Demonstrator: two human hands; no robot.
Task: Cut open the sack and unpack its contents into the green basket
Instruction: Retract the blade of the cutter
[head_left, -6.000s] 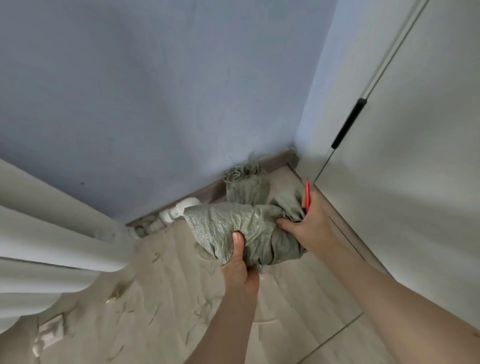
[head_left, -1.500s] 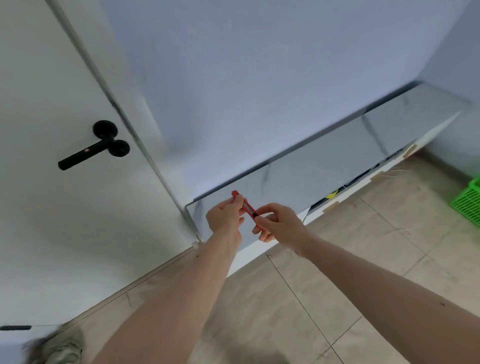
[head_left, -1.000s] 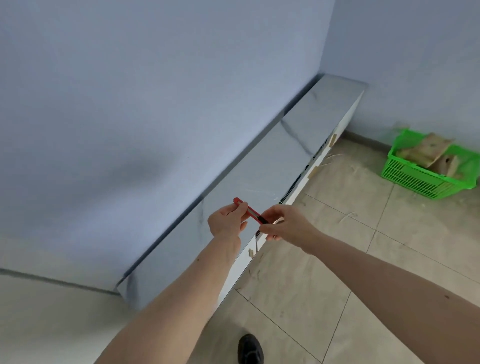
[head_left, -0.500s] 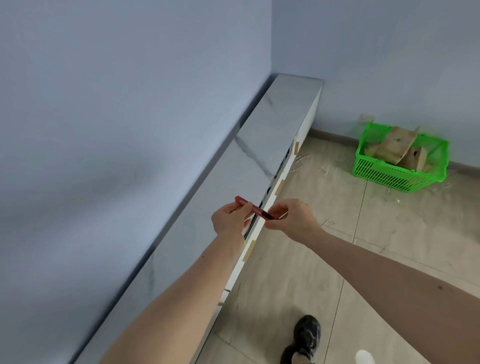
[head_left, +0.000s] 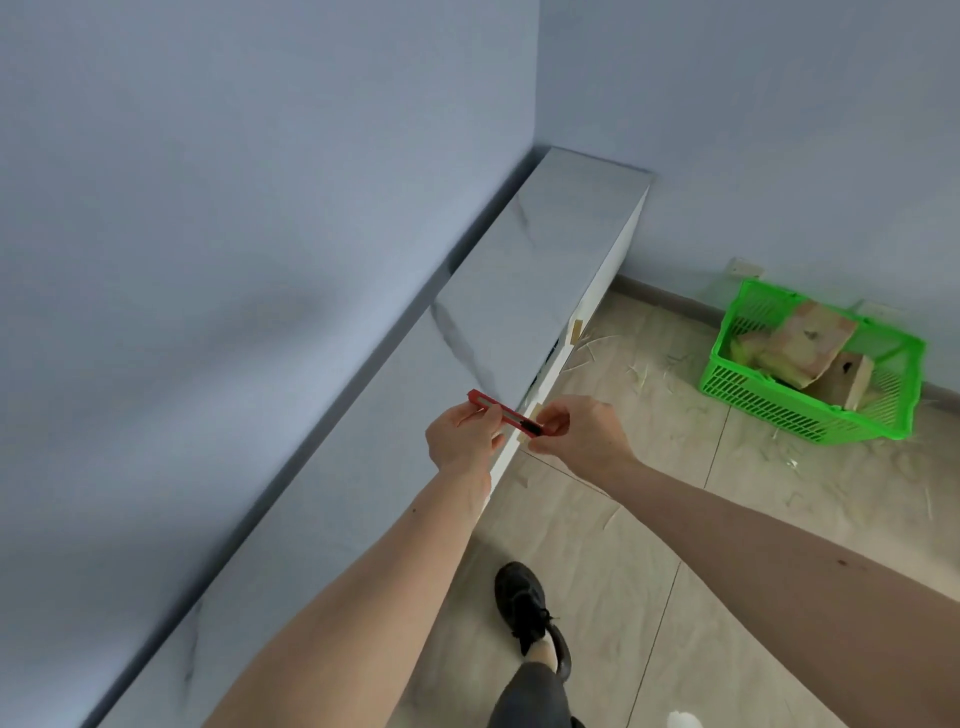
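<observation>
A red box cutter (head_left: 503, 412) is held between both hands at mid frame, above the edge of a low cabinet. My left hand (head_left: 460, 441) grips its red handle, and my right hand (head_left: 582, 435) pinches its dark tip end. The green basket (head_left: 810, 410) stands on the floor at the far right by the wall, with several tan wooden blocks (head_left: 810, 345) inside. The sack is out of view.
A long low cabinet (head_left: 519, 291) with a grey marble-look top runs along the left wall to the corner. Straw-like scraps (head_left: 644, 371) litter the tiled floor near the basket. My dark shoe (head_left: 522, 603) is on the floor below the hands.
The view has swung from the sack in the corner, past a door, to the cabinet and basket. Both hands now hold the cutter instead of the sack. The basket has come into view.
</observation>
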